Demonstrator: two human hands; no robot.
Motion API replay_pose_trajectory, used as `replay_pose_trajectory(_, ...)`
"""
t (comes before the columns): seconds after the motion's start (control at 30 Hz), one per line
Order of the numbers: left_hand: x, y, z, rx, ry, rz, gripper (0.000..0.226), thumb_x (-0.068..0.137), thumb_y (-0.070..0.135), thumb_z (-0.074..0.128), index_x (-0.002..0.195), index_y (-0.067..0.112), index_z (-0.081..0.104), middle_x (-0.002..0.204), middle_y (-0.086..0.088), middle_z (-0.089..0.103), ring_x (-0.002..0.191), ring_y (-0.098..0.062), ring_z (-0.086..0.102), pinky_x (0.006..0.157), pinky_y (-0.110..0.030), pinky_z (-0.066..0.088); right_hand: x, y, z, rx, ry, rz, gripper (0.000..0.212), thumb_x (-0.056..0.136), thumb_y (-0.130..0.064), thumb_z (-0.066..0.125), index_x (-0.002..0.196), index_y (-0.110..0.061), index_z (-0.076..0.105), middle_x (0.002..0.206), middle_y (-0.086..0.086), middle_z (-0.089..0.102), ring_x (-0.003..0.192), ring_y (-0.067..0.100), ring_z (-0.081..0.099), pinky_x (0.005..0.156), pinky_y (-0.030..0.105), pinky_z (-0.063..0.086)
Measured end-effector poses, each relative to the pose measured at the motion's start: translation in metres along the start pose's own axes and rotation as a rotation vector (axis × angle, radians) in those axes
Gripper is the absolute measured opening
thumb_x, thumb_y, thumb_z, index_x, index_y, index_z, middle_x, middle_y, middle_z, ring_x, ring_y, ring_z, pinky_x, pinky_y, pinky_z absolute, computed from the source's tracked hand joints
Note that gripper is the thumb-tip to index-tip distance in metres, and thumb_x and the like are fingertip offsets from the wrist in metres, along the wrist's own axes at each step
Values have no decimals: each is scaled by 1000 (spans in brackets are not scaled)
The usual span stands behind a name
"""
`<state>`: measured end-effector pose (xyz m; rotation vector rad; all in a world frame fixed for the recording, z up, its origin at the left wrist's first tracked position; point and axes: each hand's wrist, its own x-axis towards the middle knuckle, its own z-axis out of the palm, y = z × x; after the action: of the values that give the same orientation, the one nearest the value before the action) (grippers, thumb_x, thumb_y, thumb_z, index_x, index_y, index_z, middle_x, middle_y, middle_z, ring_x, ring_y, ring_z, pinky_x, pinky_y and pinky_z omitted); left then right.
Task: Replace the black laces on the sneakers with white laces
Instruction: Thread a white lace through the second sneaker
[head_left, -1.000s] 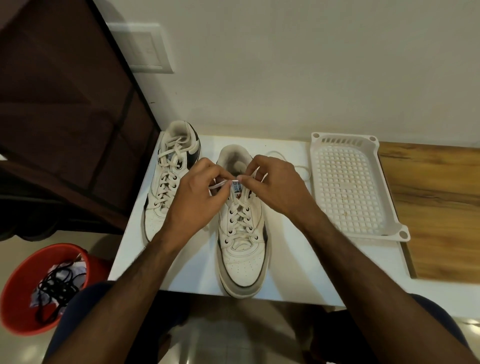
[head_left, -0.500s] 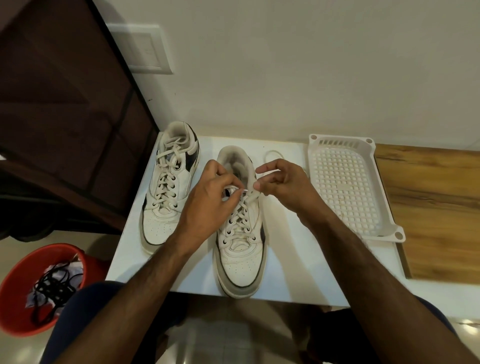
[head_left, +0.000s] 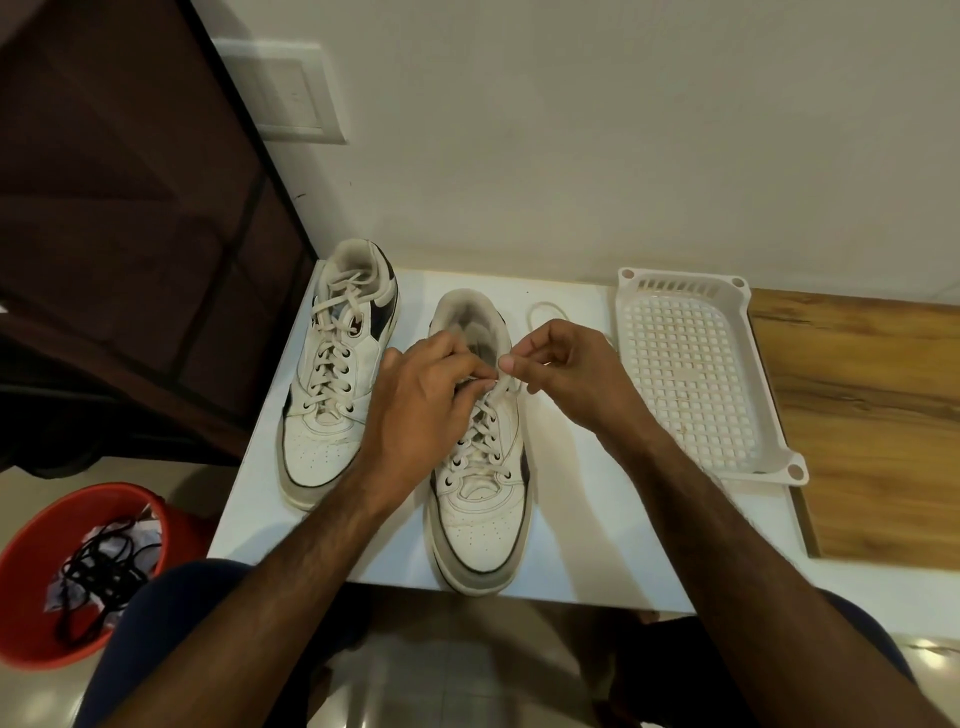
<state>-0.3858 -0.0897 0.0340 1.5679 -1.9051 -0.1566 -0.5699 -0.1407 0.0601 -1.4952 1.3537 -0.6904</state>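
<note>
Right shoe (head_left: 480, 467), near centre of the table (head_left: 597, 519), is white-laced to the top eyelets. Left hand (head_left: 421, 405) and right hand (head_left: 566, 374) each pinch the lace (head_left: 506, 387) there (black laces (head_left: 98, 566) binned). Judged: final tying; next, knot evenly.

Two white sneakers, toes toward table's (head_left: 597, 561) near edge: left sneaker (head_left: 332, 384) fully white-laced; right sneaker (head_left: 480, 483) laced, white lace (head_left: 488, 415) ends loose. Black laces (head_left: 101, 566) coiled in red bucket (head_left: 31, 587).

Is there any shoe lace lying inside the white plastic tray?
No. The white plastic tray shows only its bare grid floor; the loose white lace lies on the table beside it.
</note>
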Motion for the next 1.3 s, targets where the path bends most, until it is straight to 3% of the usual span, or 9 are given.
replay_pose_trajectory(0.17,1,-2,3,-71,14,-79,9,84,21,82,91,25,80,87,11,65,82,-11,61,77,-37,37,-1,2,-18,-38,-177,8,15,83,-19,84,92,-11,76,80,-2,76,69,3,67,70,20,52)
replay_pose_trajectory(0.27,4,-5,4,-139,-20,-76,8,84,22,80,91,25,80,84,16,62,77,-9,57,76,-48,48,0,5,-12,-95,-134,-5,13,81,-21,85,87,-13,77,80,-6,76,76,10,71,78,30,58)
replay_pose_trajectory(0.37,9,-13,-2,-256,-128,-80,11,85,23,74,94,26,80,87,18,66,82,-4,57,80,-53,51,1,6,-9,-105,-110,-14,14,80,-24,86,86,-15,76,77,-10,75,73,4,68,75,24,55)
replay_pose_trajectory(0.5,11,-11,-10,-292,-185,-130,16,86,15,77,97,26,78,91,14,72,84,5,58,84,-44,53,-1,6,-6,-101,-97,-25,14,81,-25,85,87,-15,76,79,-7,75,74,4,68,73,21,53)
replay_pose_trajectory(0.63,11,1,-10,-480,-153,-351,37,84,1,78,101,22,52,91,0,73,84,-2,68,71,-15,49,-1,8,-5,-91,-80,-28,14,81,-26,85,85,-16,77,80,-4,76,73,5,66,71,21,53)
replay_pose_trajectory(0.7,11,3,-10,-533,-129,-392,42,83,-2,78,97,22,47,93,-6,72,86,-3,69,70,-12,49,-2,9,-4,-109,-66,-36,14,81,-28,86,84,-18,76,78,-6,75,68,-1,63,66,13,48)
replay_pose_trajectory(1.03,1,5,0,-375,-32,-271,39,86,10,77,94,29,44,90,16,65,91,-6,68,77,-37,57,-3,9,-1,-98,-53,-47,14,79,-25,87,84,-18,76,78,-6,76,71,1,68,68,11,50)
replay_pose_trajectory(1.13,0,6,4,-138,20,-51,36,87,6,70,94,27,41,86,7,61,80,-20,61,75,-46,48,-3,9,-3,-79,-69,-43,13,79,-21,87,85,-17,76,79,-6,77,75,4,70,73,15,52)
replay_pose_trajectory(1.3,6,8,0,201,22,239,33,75,-15,67,88,12,53,74,-1,54,68,-24,46,63,-38,32,-4,8,-2,-64,-75,-42,13,79,-18,87,86,-15,76,80,-6,77,77,4,71,75,14,53)
